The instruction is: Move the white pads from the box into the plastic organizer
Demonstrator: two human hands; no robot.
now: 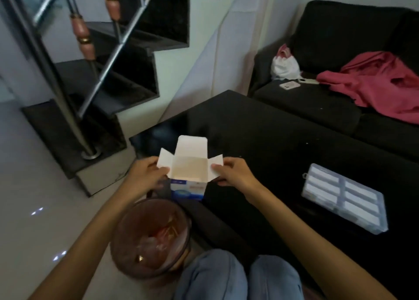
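A white and blue cardboard box (190,173) is held upright over the near left edge of the black table (260,129), its top flaps spread open. Its inside looks empty and pale. My left hand (145,175) pinches the left flap and my right hand (233,173) pinches the right flap. The clear plastic organizer (344,196) lies on the table to the right, lid closed. White pads (358,196) fill its several compartments.
A reddish bin (150,238) with wrappers stands on the floor below the box, beside my knees. A black sofa (317,100) behind the table carries a pink cloth (381,84), a white bag and phones. Stairs with a metal railing rise at left.
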